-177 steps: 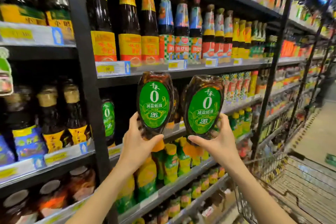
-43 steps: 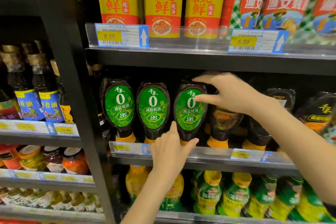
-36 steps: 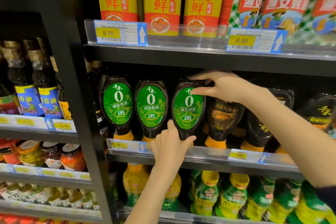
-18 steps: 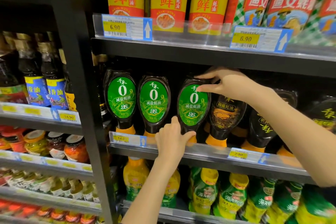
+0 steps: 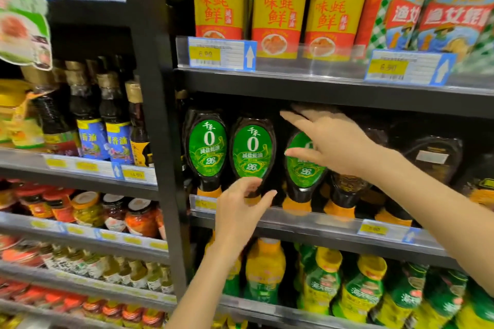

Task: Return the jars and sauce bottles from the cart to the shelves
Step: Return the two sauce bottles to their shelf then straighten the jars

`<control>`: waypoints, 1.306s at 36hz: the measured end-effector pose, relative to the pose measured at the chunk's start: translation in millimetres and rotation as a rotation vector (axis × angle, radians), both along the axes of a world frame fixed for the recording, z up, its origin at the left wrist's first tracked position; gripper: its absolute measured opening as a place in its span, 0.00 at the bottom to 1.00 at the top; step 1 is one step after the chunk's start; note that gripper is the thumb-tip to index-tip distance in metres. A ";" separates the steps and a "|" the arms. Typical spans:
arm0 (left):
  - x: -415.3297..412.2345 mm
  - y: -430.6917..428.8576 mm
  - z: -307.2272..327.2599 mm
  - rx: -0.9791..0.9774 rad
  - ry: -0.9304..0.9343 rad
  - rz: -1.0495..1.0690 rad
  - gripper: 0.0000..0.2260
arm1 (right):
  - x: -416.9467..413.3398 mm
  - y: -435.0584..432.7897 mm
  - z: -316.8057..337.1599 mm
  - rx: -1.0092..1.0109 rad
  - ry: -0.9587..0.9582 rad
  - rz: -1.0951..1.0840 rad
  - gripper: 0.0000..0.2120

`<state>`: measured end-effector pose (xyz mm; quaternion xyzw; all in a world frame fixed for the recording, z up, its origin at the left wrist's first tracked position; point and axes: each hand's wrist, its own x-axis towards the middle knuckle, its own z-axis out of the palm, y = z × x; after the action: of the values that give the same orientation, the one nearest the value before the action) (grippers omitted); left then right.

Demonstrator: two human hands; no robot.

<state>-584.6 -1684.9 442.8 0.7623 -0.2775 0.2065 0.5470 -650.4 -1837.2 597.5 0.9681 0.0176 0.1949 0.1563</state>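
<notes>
Three green-labelled squeeze bottles stand cap-down in a row on the middle shelf [image 5: 307, 222]: the left bottle [image 5: 207, 152], the middle bottle [image 5: 252, 153] and the right bottle [image 5: 303, 168], each resting on its orange cap behind the clear price rail [image 5: 334, 223]. The right hand [image 5: 330, 143] is spread in front of the upper half of the right bottle, fingers extended and open, holding nothing; whether the palm touches the bottle cannot be told. The left hand [image 5: 242, 207] hovers low in front of the middle bottle's neck, fingers loosely curved and apart, closed on nothing. The cart is out of view. Assessment: the placing of these bottles appears complete, with both hands free of them. Risks noted: the bottles balance on narrow caps with the wide body above, so a brush from either hand could tip one into its neighbour and topple the row. The right bottle stands just beside a darker bottle [image 5: 347, 189] on its right; a sideways knock would lean it there. The rail is low and would hardly stop a forward fall.
</notes>
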 end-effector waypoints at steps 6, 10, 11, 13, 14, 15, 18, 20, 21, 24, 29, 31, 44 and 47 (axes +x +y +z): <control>22.1 34.9 2.2 -0.012 0.178 0.070 0.21 | 23.8 23.1 6.1 0.094 0.056 0.074 0.34; 21.6 29.4 3.0 0.263 0.181 0.136 0.32 | 39.2 27.7 11.0 0.178 0.138 0.055 0.31; 21.8 27.0 4.0 0.327 0.155 0.169 0.33 | 41.8 27.8 12.2 0.198 0.149 0.050 0.30; 23.1 22.1 5.6 0.454 0.112 0.229 0.34 | 45.1 26.9 14.2 0.236 0.162 0.043 0.29; 23.9 19.7 6.1 0.501 0.102 0.248 0.35 | 46.0 26.2 15.2 0.256 0.164 0.042 0.29; 25.1 17.3 6.1 0.525 0.098 0.260 0.34 | 46.6 25.5 16.1 0.274 0.164 0.045 0.29; 28.2 12.0 6.0 0.529 0.102 0.289 0.27 | 47.7 24.2 17.4 0.316 0.163 0.063 0.29; 31.7 10.4 4.9 0.516 0.113 0.290 0.26 | 48.8 22.3 17.1 0.337 0.159 0.062 0.29; 33.5 10.2 4.6 0.503 0.116 0.281 0.26 | 49.2 21.4 17.1 0.348 0.159 0.061 0.29; 37.6 10.4 3.7 0.467 0.124 0.235 0.26 | 50.4 20.0 16.8 0.375 0.161 0.067 0.29; 41.6 9.6 5.9 0.454 0.143 0.183 0.26 | 50.8 19.4 16.8 0.381 0.181 0.058 0.29; 41.8 9.4 7.3 0.459 0.144 0.170 0.25 | 50.5 17.9 17.9 0.395 0.193 0.050 0.29; 36.3 2.2 6.2 0.454 0.130 0.200 0.26 | 46.3 14.2 20.8 0.468 0.222 0.026 0.28; 34.5 2.8 5.7 0.450 0.125 0.198 0.25 | 48.1 14.3 18.6 0.459 0.196 0.033 0.28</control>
<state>-550.1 -1682.1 448.5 0.8996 -0.2062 0.1447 0.3567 -602.4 -1822.9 616.1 0.9922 0.0039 0.1014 -0.0731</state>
